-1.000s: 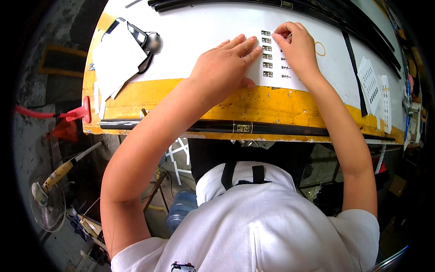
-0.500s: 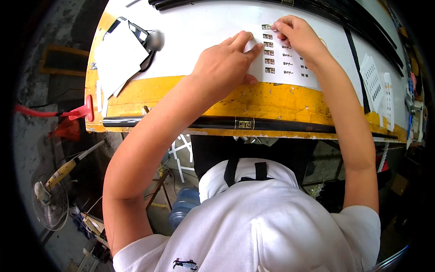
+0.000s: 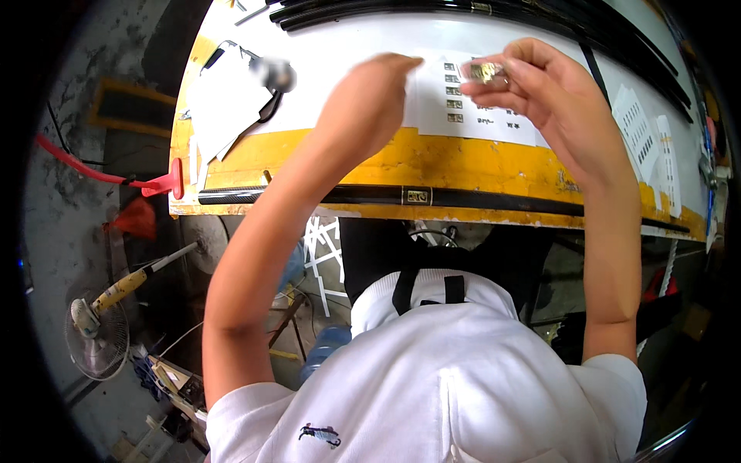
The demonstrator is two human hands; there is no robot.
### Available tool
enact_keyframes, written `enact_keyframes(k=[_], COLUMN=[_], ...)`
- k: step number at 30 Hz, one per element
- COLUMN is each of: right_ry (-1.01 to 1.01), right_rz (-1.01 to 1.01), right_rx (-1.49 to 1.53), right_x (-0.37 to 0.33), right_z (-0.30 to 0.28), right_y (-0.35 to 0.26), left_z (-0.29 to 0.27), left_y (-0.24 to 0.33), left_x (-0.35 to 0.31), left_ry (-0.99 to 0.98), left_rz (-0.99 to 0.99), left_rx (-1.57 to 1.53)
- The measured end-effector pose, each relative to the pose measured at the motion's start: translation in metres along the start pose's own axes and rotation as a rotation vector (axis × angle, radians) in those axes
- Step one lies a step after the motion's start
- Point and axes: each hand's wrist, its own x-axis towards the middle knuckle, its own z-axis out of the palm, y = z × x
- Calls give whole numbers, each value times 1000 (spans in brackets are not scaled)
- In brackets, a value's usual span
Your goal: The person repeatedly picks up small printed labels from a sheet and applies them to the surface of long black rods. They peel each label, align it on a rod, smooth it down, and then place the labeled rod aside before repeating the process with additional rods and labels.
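"head view: what fills most of it, from where you stand?"

"the person's white short-sleeved shirt (image 3: 401, 378), then the long table (image 3: 463, 166), white on top with a worn yellow front edge."

"what's lying on that?"

"a group of long, glossy black tubes (image 3: 347, 11) across the far side, and a single slim black tube (image 3: 478, 201) with a gold-framed mark, along the yellow edge."

"and the bare hands?"

"the left hand (image 3: 370, 96) is a blur above the white tabletop, fingers bunched and pointing right. i can't tell from here whether they're closed on anything. the right hand (image 3: 556, 100) is easier: raised, thumb and fingers clamped together on something little."

"any papers about?"

"overlapping blank white papers (image 3: 228, 108) over on the left. between the hands, a flat white rectangular sheet (image 3: 432, 108), with a column of small dark square prints and dark characters beside them. the right hand hides part of it; the left is near its left edge, touching or not i can't say. well off to the right lie narrow white printed slips (image 3: 637, 143)."

"and the smallest thing?"

"that small shiny gold-toned label (image 3: 488, 72), pinched in the right hand, in front of the sheet's far part."
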Motion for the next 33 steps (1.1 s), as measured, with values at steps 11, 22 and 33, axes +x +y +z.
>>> enact_keyframes(k=[11,22,33], right_ry=[-8,71,130], right_rz=[37,130,45], right_rx=[110,122,-18], right_x=[-106,-150,-151], right_z=[36,72,89], right_y=[-2,51,72], left_z=[-23,6,12], left_y=[98,96,81], left_x=[-110,-168,-181], left_ry=[-35,78,61], left_rz=[-276,-333,-335], left_rx=[-1175,-1260,-1215])
